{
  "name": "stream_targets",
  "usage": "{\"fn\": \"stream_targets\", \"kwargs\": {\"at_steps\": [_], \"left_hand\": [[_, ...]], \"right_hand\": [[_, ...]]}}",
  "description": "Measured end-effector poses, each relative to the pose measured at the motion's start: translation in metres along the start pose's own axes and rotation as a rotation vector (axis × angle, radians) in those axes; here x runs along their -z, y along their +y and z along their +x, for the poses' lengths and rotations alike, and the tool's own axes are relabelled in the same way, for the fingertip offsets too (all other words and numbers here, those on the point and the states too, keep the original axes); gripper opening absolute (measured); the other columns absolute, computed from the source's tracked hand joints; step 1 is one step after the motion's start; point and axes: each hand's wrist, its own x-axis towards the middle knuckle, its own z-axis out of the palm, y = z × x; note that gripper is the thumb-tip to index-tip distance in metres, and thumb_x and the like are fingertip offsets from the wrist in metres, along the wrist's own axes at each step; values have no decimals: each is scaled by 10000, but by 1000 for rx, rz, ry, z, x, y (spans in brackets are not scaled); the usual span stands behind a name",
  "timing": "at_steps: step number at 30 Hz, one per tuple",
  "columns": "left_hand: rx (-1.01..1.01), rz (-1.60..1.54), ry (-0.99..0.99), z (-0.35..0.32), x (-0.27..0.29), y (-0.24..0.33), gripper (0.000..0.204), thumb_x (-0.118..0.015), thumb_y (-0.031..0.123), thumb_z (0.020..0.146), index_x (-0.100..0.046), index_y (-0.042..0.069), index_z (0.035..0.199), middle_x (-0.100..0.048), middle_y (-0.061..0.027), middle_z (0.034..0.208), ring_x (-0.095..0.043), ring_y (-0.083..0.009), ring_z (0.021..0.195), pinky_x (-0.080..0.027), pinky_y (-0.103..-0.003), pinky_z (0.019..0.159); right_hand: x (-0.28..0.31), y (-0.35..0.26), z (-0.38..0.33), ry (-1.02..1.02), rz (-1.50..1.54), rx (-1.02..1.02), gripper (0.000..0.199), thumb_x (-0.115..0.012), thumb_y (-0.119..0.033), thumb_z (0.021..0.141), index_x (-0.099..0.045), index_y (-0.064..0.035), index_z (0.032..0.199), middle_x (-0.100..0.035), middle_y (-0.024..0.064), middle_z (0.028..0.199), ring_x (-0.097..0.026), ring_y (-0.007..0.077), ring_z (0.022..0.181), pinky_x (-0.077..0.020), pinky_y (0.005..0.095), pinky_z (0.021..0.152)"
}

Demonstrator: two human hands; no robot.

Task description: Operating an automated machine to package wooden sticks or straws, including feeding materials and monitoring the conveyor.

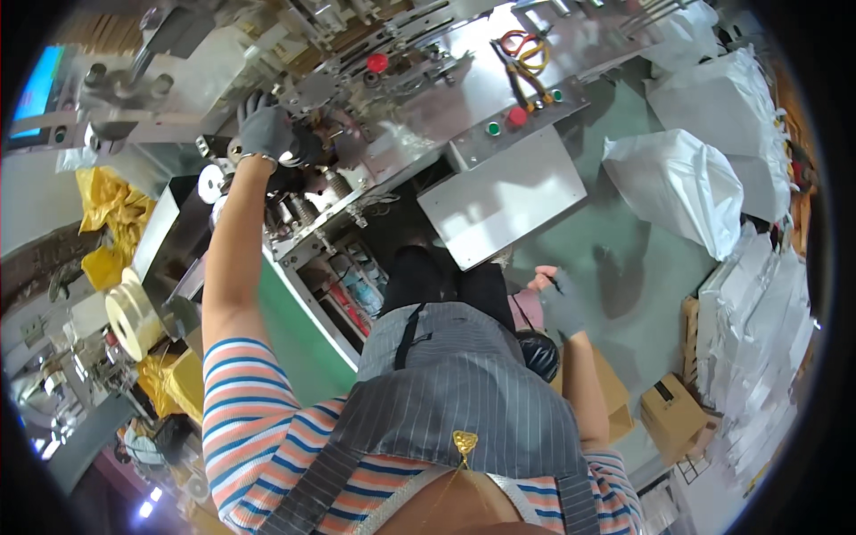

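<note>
My left hand (pixel 265 132), in a grey glove, reaches up to the metal machine (pixel 312 94) and lies over its near left part. Its fingers are stretched out with small gaps between them, and no held thing shows. Beside my lap, to the right, is my right hand (pixel 562 303) in a grey glove with bare fingertips. Those fingers are curled together; whatever they may hold is too small or hidden to make out. Close to that hand are a pink cloth-like thing (pixel 528 308) and a shiny black rounded thing (pixel 539 355).
Pliers and a yellow-handled tool (pixel 533 53) lie on the machine bed, near a red button (pixel 517 116). A white box-like panel (pixel 504 196) juts out before my knees. White sacks (pixel 678 187) and cardboard boxes (pixel 670 415) stand right; a cream spool (pixel 134 321) is left.
</note>
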Motion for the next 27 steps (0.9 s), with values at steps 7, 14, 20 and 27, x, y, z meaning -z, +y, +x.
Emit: {"fn": "stream_targets", "kwargs": {"at_steps": [7,14,20,27], "left_hand": [[-34,33,21,2,-1,2,303,-638,261,681,-735,88,909,-570,-139,1244,-431,-330,1243,-302,-474,1050],[-110,160,-112,5,11,2,447,-572,195,778,-590,118,1218,-495,-148,1350,-427,-324,1252,-311,-459,1051],[-156,51,24,9,12,1,446,-600,160,747,-602,98,1189,-529,-142,1306,-457,-332,1217,-333,-464,1038],[-156,86,-61,9,8,-5,387,-616,172,763,-628,123,1146,-598,-135,1193,-459,-347,1212,-335,-460,1042]], "right_hand": [[48,-29,163,170,-429,298,516,-655,-267,859,-506,-40,1297,-657,125,969,-607,215,924,-478,323,834],[52,-90,333,404,-1024,558,664,-617,-111,812,-389,-198,1430,-585,182,1071,-614,332,883,-487,415,838],[59,-94,349,226,-1101,368,597,-500,-90,843,-405,-211,1420,-543,188,1188,-562,374,1076,-449,433,925],[59,-114,354,138,-1182,216,639,-461,-88,844,-354,-243,1455,-588,274,1159,-577,408,1078,-434,446,933]]}}
